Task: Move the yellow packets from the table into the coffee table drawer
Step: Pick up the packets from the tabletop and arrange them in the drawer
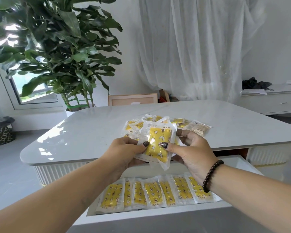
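Both of my hands hold a small stack of yellow packets [158, 145] in the air, above the near edge of the white desk [91, 132]. My left hand [126, 153] grips the stack's left side, thumb on top and fingers curled underneath. My right hand [190, 148] pinches the right side, thumb pressed on the yellow face of the top packet, fingers behind. The top packet is clear plastic with a yellow pouch printed with stars and moons.

More packets lie in a loose pile [175, 122] on the desk just beyond my hands, some face up, some turned over. Below my hands the coffee table drawer [158, 212] stands pulled open, and a row of packets [151, 192] lies inside it, side by side and overlapping, yellow faces up. A dark beaded bracelet [212, 175] circles my right wrist.

Behind the desk stand a large leafy plant [57, 47], a sheer white curtain [191, 47] and a low white cabinet [272, 101].
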Motion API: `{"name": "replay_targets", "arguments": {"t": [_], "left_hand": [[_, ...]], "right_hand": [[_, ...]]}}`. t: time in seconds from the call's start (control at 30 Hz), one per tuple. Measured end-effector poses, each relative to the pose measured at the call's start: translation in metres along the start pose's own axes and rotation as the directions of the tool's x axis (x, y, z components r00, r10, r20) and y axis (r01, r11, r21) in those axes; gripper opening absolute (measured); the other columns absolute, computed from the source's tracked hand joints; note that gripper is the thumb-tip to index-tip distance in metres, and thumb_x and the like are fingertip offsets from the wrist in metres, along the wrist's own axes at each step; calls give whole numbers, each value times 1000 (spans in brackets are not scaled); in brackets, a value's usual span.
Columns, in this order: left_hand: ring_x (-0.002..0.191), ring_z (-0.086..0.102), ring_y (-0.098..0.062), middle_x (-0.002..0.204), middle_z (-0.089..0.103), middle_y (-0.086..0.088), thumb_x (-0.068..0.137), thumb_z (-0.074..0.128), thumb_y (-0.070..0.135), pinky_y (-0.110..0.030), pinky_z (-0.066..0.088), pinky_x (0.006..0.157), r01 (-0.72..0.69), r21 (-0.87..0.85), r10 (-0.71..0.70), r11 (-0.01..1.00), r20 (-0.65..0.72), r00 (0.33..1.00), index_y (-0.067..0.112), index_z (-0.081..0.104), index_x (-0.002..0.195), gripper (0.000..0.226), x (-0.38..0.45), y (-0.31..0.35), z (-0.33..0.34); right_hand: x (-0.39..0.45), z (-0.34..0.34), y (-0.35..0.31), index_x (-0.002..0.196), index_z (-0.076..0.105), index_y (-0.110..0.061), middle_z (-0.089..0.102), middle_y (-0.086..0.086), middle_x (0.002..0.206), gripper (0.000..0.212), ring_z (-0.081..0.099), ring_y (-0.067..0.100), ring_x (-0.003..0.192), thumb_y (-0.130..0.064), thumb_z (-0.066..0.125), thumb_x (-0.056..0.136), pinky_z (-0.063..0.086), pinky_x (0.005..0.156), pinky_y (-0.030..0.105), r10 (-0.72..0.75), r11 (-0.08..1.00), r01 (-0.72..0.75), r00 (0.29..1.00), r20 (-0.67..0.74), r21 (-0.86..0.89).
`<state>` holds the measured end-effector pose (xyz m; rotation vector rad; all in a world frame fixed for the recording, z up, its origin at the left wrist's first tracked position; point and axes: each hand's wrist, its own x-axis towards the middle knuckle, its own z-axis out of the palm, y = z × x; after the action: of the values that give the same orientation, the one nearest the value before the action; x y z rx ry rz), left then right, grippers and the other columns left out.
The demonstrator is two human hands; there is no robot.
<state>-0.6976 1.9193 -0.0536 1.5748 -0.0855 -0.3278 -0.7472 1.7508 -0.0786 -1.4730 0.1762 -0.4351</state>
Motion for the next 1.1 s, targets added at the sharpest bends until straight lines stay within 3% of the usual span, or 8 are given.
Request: {"name": "replay_targets", "arguments": {"t": [0.2, 0.37, 0.53, 0.63, 0.83, 0.93, 1.0, 1.1], "left_hand": [[69, 68, -28, 90, 60, -19, 90, 62, -2, -34, 61, 53, 41, -78, -43, 996, -16, 999, 3, 54, 85, 10, -1, -4, 9], [70, 67, -27, 100, 60, -22, 91, 60, -3, -27, 58, 47, 77, -147, -81, 986, -25, 996, -4, 53, 108, 19, -1, -10, 14], [57, 66, -20, 83, 61, -17, 92, 57, -4, -25, 57, 45, 65, -192, -74, 979, -42, 996, -2, 55, 86, 7, -6, -9, 19], [73, 70, -26, 95, 69, -22, 95, 54, 0, -29, 60, 53, 132, -168, -130, 977, 24, 991, -6, 60, 97, 8, -6, -11, 18], [104, 67, -33, 116, 68, -14, 96, 55, 39, -43, 54, 89, 314, -1, -308, 949, 187, 933, 12, 67, 111, 34, -4, -17, 12], [93, 71, -32, 105, 72, -18, 96, 57, 24, -41, 58, 82, 243, -63, -227, 968, 189, 955, 1, 63, 113, 29, -3, -14, 10], [81, 71, -27, 97, 72, -16, 92, 62, 9, -36, 61, 70, 157, -46, -148, 987, 154, 977, 1, 60, 110, 20, -3, -13, 8], [89, 71, -30, 107, 70, -17, 85, 66, -5, -37, 61, 72, 94, 28, -97, 995, 125, 987, 7, 58, 113, 31, -2, -15, 6]], "right_hand": [[2, -2, 0, 102, 57, -23, 70, 5, 101, 52, 69, 28, 95, 3, 82, 65, 55, 84, 51, -19, 999, 20, 1000, -10, 47], [1, 3, 5, 95, 58, -31, 69, 3, 106, 46, 67, 25, 99, -2, 81, 66, 54, 89, 48, -14, 1000, 14, 1000, 16, 15], [-1, 7, 9, 83, 74, -27, 75, 4, 90, 24, 69, 30, 93, -11, 80, 66, 54, 90, 49, 12, 998, -10, 1000, 22, -64], [0, 10, 13, 117, 66, -18, 70, 7, 109, 62, 68, 26, 97, -26, 80, 57, 53, 92, 47, 54, 990, -54, 999, -7, -133], [-2, 12, 17, 102, 71, -15, 72, 9, 106, 40, 68, 29, 98, -32, 80, 67, 55, 87, 47, 82, 982, -81, 997, 2, -171], [-2, 9, 16, 97, 72, -14, 73, 10, 101, 36, 69, 24, 95, -40, 76, 74, 57, 81, 37, 70, 977, -70, 998, -6, -203], [-1, 5, 13, 95, 72, -5, 70, 23, 99, 32, 66, 18, 83, -35, 68, 85, 55, 61, 18, 53, 974, -55, 998, -16, -220], [-1, 1, 13, 97, 68, 6, 66, 30, 98, 41, 54, 18, 72, -34, 60, 90, 54, 59, 24, 43, 958, -45, 999, -13, -283]]}}
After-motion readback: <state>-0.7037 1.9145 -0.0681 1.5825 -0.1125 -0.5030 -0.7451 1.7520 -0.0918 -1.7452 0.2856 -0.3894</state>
